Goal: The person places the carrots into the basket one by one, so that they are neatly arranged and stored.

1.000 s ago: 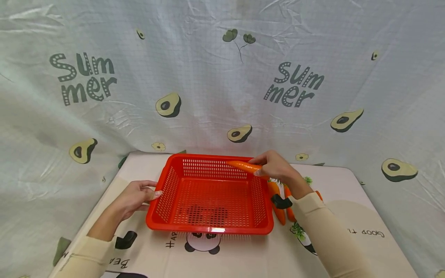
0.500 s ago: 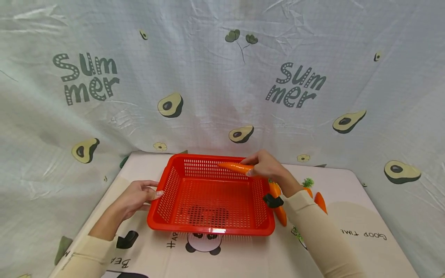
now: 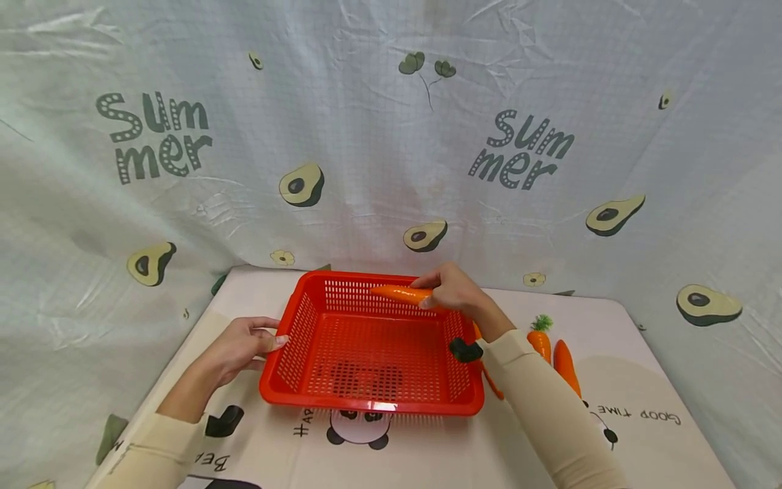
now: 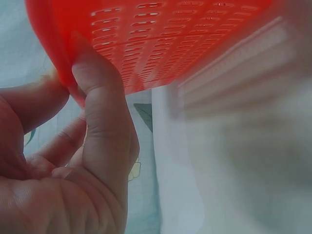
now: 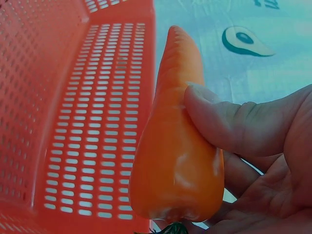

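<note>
A red perforated plastic basket [image 3: 373, 407] stands in the middle of the table, and nothing lies in it. At its left rim my left hand [image 3: 244, 345] pinches the edge between thumb and fingers; the left wrist view shows the thumb and fingers [image 4: 105, 107] around the rim. My right hand [image 3: 455, 292] holds an orange carrot [image 3: 398, 293] over the basket's back right part, tip pointing left. In the right wrist view the thumb presses along the carrot [image 5: 175, 161], whose green top is at the bottom edge, partly cut off.
Right of the basket lie more carrots: one with a leafy top [image 3: 539, 341], another [image 3: 566, 367] beside it, and one mostly hidden behind my right forearm [image 3: 491, 382]. A printed curtain [image 3: 366, 136] hangs behind the table [image 3: 611, 326].
My right hand has carried the carrot leftward, farther in over the basket. The carrots on the right have come into fuller view from behind the forearm. The left hand keeps its hold.
</note>
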{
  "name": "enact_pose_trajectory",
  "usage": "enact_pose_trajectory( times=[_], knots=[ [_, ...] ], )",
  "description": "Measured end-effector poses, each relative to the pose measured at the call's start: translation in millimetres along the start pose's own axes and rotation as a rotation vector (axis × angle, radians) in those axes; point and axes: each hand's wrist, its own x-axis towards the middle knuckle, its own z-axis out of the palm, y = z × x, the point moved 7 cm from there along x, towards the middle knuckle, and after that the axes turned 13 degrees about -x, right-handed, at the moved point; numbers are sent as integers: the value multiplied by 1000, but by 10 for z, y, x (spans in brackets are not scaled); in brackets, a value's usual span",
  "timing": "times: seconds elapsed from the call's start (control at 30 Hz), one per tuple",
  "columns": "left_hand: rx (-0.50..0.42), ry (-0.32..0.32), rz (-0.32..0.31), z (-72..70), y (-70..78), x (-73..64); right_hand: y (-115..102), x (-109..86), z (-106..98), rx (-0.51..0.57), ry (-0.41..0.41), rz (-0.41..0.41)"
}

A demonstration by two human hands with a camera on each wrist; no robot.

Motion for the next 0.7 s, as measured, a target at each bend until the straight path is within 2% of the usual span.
enact_pose_trajectory(
  times=[0.37, 0.7],
  knots=[
    [-7, -11, 3, -16, -9, 10, -58, 161, 97, -22, -3, -31],
    [-12, -8, 4, -30, -22, 16, -98, 258, 207, -9, -11, -10]
  ],
)
